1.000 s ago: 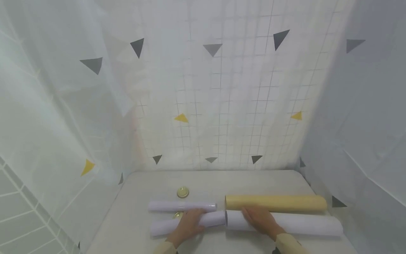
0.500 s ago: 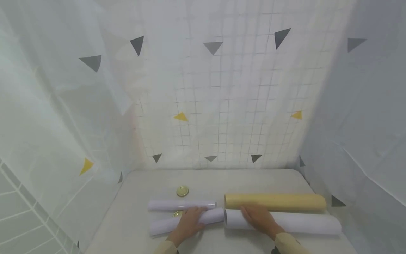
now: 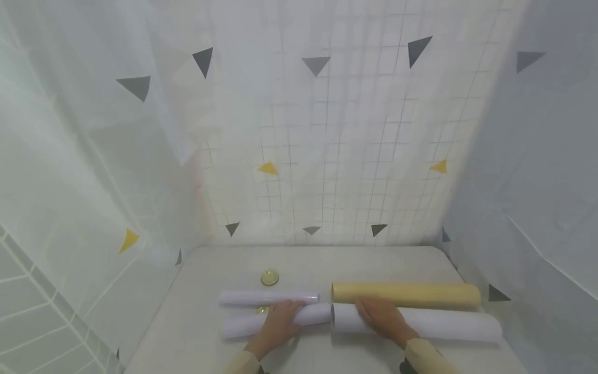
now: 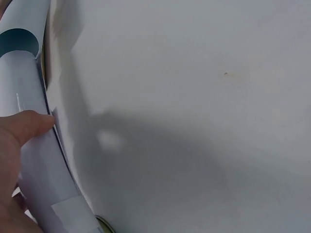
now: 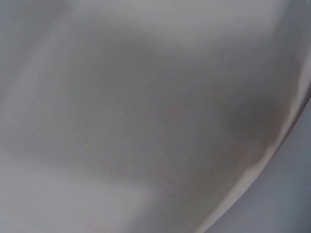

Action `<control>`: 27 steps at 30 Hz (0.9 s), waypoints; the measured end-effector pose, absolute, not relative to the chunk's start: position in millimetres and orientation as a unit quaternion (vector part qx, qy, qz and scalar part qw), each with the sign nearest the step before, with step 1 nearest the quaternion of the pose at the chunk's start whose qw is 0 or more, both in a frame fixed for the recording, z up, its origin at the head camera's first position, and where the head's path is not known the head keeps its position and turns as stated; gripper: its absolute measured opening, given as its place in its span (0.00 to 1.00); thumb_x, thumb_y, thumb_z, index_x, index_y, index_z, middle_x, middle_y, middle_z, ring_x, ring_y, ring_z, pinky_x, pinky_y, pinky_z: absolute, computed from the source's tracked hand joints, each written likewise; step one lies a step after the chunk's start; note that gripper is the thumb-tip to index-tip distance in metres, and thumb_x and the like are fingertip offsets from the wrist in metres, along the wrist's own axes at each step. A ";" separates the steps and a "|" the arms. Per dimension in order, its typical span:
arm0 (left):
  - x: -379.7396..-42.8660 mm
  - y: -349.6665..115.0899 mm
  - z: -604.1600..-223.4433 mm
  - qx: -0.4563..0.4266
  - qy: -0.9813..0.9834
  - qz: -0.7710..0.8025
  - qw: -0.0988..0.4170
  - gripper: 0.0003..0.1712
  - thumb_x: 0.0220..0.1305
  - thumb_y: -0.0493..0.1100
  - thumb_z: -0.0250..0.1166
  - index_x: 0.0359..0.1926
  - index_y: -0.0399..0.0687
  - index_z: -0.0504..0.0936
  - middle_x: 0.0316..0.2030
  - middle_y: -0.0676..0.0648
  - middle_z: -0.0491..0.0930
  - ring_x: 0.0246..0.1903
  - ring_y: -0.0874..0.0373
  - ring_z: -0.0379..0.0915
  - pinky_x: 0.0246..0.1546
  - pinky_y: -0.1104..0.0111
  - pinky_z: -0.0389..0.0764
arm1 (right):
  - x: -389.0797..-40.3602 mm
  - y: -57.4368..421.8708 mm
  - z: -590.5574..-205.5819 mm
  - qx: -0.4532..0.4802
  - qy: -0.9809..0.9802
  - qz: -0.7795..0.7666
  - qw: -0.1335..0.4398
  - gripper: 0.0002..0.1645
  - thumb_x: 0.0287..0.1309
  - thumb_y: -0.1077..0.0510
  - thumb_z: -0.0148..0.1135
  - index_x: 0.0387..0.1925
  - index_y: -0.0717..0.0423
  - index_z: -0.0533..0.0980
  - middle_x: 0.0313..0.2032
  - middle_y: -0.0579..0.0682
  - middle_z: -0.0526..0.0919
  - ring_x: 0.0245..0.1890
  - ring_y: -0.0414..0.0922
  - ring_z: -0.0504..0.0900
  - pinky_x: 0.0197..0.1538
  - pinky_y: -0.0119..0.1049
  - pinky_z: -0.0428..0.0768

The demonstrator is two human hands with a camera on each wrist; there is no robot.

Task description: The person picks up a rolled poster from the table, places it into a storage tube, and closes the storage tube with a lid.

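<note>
In the head view my left hand (image 3: 279, 323) grips a narrow white paper roll (image 3: 240, 326) from above. The left wrist view shows its thumb (image 4: 34, 125) lying across the roll. The roll's right end meets the open mouth of a wider white paper tube (image 3: 448, 325); how far it reaches in, if at all, I cannot tell. My right hand (image 3: 384, 319) holds that wider tube near its mouth, fingers over the top. Behind it lies a yellow-tan tube (image 3: 411, 294). Another slim white roll (image 3: 266, 297) lies behind my left hand. The right wrist view shows mostly blurred pale surface.
A round gold-coloured lid (image 3: 269, 278) lies on the white table (image 3: 210, 259) behind the rolls. A second gold lid (image 3: 262, 310) peeks out between the two narrow rolls. Pale sheeting with grey and yellow triangles (image 3: 268, 168) surrounds the table.
The narrow roll in my left hand has shifted slightly, its left end rising a little toward level. Its right end now meets the tube's mouth. My right hand has hardly moved.
</note>
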State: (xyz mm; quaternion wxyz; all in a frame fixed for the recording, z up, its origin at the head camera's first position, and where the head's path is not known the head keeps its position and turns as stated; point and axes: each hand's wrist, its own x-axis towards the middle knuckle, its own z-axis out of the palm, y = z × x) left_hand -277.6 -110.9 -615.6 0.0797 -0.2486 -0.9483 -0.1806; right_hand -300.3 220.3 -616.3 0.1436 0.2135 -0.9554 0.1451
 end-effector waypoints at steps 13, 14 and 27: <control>-277.5 -112.4 -612.3 -0.265 -0.941 -0.186 0.101 0.34 0.53 0.42 0.74 0.63 0.57 0.78 0.56 0.52 0.85 0.54 0.51 0.80 0.56 0.52 0.74 | -299.4 217.3 -608.1 0.222 -0.952 0.133 0.160 0.19 0.73 0.51 0.53 0.22 0.38 0.67 0.20 0.32 0.65 0.21 0.32 0.59 0.28 0.32 0.70; -277.0 -112.4 -612.7 -0.266 -0.940 -0.187 0.100 0.34 0.53 0.42 0.74 0.63 0.57 0.78 0.57 0.53 0.85 0.55 0.51 0.80 0.56 0.51 0.74 | -299.3 217.2 -607.9 0.223 -0.952 0.134 0.160 0.19 0.73 0.51 0.53 0.22 0.38 0.67 0.19 0.32 0.65 0.20 0.32 0.59 0.28 0.32 0.70; -273.6 -113.3 -614.4 -0.276 -0.936 -0.191 0.108 0.34 0.52 0.41 0.74 0.63 0.56 0.78 0.58 0.54 0.84 0.57 0.53 0.80 0.56 0.52 0.74 | -296.7 215.7 -609.9 0.246 -0.939 0.146 0.193 0.20 0.71 0.54 0.55 0.21 0.39 0.65 0.18 0.32 0.60 0.20 0.31 0.55 0.25 0.28 0.63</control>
